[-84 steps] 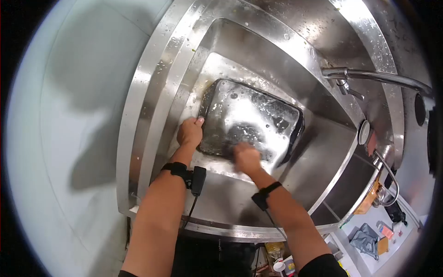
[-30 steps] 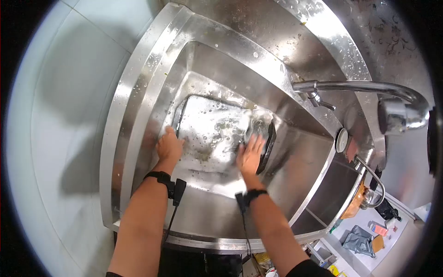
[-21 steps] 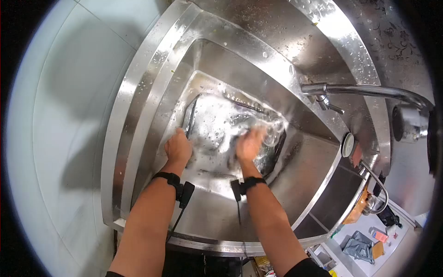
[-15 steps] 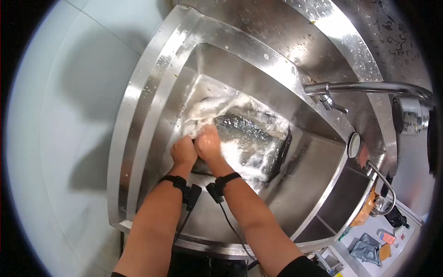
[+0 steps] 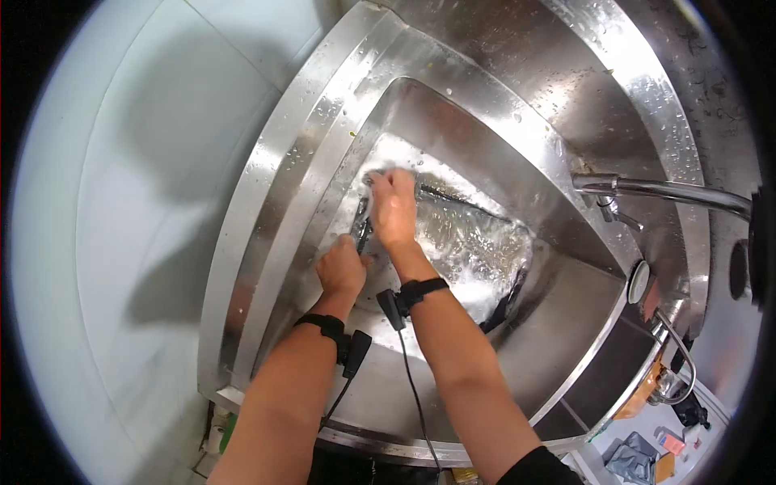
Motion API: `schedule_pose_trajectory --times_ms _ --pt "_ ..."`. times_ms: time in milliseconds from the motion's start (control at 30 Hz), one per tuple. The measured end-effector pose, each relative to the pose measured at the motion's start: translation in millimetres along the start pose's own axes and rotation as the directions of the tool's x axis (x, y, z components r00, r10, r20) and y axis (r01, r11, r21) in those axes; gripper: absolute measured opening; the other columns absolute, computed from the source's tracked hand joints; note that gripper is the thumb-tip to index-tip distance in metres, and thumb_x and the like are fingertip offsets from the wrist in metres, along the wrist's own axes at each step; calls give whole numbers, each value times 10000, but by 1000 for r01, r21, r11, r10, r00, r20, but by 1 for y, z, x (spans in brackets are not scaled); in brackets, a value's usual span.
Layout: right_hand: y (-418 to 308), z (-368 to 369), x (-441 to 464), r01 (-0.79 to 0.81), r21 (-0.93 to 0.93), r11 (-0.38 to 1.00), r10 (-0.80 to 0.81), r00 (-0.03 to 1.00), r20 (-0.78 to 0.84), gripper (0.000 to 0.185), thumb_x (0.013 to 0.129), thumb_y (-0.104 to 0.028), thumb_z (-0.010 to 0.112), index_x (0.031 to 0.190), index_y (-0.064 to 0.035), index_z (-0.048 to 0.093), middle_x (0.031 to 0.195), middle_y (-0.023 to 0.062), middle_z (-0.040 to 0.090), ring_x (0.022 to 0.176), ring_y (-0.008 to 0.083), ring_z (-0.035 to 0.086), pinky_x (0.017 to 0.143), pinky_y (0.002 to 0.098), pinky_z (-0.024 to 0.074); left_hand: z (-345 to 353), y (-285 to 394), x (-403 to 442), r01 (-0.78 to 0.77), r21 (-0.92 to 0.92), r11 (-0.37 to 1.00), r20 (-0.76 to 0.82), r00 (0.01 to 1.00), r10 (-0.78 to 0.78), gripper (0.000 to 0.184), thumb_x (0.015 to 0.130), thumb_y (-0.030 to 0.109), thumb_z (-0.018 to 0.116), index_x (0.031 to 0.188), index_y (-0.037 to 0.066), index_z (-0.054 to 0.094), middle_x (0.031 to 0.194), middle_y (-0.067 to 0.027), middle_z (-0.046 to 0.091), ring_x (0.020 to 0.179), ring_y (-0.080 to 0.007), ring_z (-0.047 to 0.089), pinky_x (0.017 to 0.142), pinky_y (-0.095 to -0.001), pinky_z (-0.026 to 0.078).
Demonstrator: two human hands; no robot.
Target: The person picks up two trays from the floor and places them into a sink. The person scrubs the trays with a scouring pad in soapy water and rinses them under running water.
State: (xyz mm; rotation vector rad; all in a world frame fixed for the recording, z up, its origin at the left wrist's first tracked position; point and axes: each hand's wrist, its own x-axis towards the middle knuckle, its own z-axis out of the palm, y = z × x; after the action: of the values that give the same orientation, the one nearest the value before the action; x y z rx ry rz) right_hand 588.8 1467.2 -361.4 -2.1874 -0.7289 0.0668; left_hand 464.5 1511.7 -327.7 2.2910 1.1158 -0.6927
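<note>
Stainless steel forms the sink point(image 5: 566, 299), its walls and ledges beaded with drops. On the floor of its basin, nearer the left edge than the right and set at a slant, lies a dark-rimmed tray point(image 5: 506, 305), its surface covered with rippled water and bright glare. Dark strips of its rim show along the far edge and at the right-hand end.

Just inside the basin's left edge, the left hand point(image 5: 343, 265) is curled at the tray's left side; its fingertips are hidden, so I cannot tell whether they grasp the rim. The right hand point(image 5: 394, 208) reaches over the tray's far left corner, fingers bunched beside a small greyish thing point(image 5: 373, 177) too blurred to identify; whether it is clasped or only touched, I cannot tell.

Each wrist wears a black band, the left band point(image 5: 323, 324) and the right band point(image 5: 426, 288), each with a small box and a cable attached. Chrome curves from the faucet point(image 5: 683, 192) at the sink's far edge. By the basin's far right corner sits a round pale disc point(image 5: 638, 282), with a reddish piece point(image 5: 651, 303) just beside it.
</note>
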Motion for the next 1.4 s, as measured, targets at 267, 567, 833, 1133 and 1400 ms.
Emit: schedule_pose_trajectory --times_ms 267,567,833,1133,1400 --pt "96 -93 -27 -50 -478 877 -4 994 -111 137 797 -58 654 921 -57 714 1003 162 614 996 359 565 915 467 427 9 -5 8 46 -15 999 70 996 -45 326 824 119 709 1083 16 541 1010 -234 692 1002 -430 671 875 -510 533" --pt "48 -24 18 219 -99 971 -205 969 137 307 814 -32 559 1098 -53 675 942 166 607 924 376 566 866 466 448 12 -4 6 5 -21 1000 21 1000 -5 408 848 219 754 1111 14 518 956 -240 683 947 -444 670 825 -535 521" --pt "138 -162 -65 -102 -456 884 137 990 44 288 766 7 628 1042 -46 692 1013 154 648 979 386 590 890 475 479 13 -6 11 -26 34 999 62 998 24 333 854 167 710 1109 0 578 1018 -238 696 1016 -420 665 884 -516 507" --pt "157 -170 -66 -165 -497 852 195 981 9 361 673 83 556 989 12 715 1040 159 661 1028 369 603 928 422 498 10 -1 9 -66 50 997 -16 998 66 296 843 162 717 1060 21 573 897 -219 714 912 -401 700 839 -500 535" --pt "65 -46 19 159 -289 944 -113 979 168 228 826 -73 589 1010 -60 723 1063 171 683 991 363 647 904 441 527 6 8 8 -55 71 996 35 998 53 348 847 200 733 1090 28 553 936 -235 710 937 -432 686 833 -512 527"
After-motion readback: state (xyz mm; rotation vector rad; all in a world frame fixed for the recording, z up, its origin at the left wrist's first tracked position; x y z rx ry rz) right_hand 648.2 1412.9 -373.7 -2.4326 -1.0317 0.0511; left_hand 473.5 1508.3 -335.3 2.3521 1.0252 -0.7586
